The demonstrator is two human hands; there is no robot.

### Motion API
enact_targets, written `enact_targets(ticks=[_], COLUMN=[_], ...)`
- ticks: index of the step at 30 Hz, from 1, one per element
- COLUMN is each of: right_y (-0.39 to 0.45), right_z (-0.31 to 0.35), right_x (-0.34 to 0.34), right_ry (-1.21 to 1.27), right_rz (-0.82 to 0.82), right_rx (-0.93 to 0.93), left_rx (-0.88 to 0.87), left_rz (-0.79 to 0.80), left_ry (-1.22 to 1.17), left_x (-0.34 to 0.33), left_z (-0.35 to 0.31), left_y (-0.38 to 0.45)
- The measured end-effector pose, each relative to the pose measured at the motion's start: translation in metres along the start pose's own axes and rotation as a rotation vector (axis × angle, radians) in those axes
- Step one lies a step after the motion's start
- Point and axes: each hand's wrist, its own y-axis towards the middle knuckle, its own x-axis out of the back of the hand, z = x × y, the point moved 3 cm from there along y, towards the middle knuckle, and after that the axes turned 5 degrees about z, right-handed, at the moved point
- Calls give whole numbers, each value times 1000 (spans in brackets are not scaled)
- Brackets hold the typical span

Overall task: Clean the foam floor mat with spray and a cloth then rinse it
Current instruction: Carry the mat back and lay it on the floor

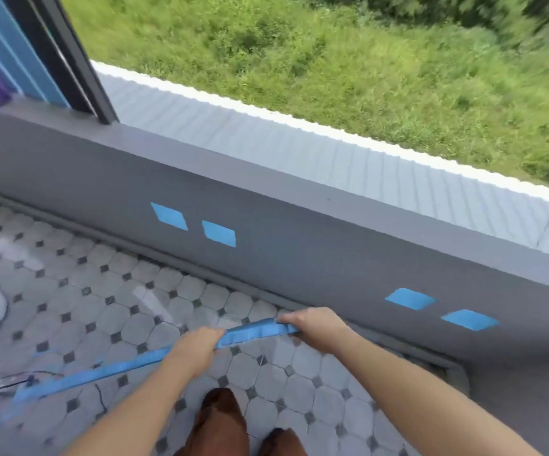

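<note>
- While both hands work at waist height above the tiled floor [79,291], a pair of brown shoes [223,422] shows at the bottom of the view, planted on tiles that look wet and glossy.
- Left hand [197,352] has its fingers curled round the top edge of the blue foam mat [108,371], seen edge-on as a thin strip running down to the left.
- Right hand [312,325] pinches the same edge near its far end, fingers clamped on the foam.
- Beyond the hands stands the grey parapet wall [299,258], near the mat but apart from it; past it lie a corrugated roof [299,159] and grass [365,77].
- Likely risks, as a judgement: the mat, if wet, may slip from the grip and drop onto the dirty floor; if lifted over the wall it could fall onto the roof; the wet tiles may cause a slip.
</note>
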Motion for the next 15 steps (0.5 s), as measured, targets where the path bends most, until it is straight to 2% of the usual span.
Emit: enact_targets(ticks=[7,15], right_y=[147,275], right_z=[111,187], right_x=[48,75], right_ry=[-242,-367], right_rz=[-53,-129], right_rx=[413,641], left_rx=[255,465], left_rz=[-143,-325], left_ry=[-308,-411], left_x=[-18,-17], left_z=[138,246], left_y=[-44,-41])
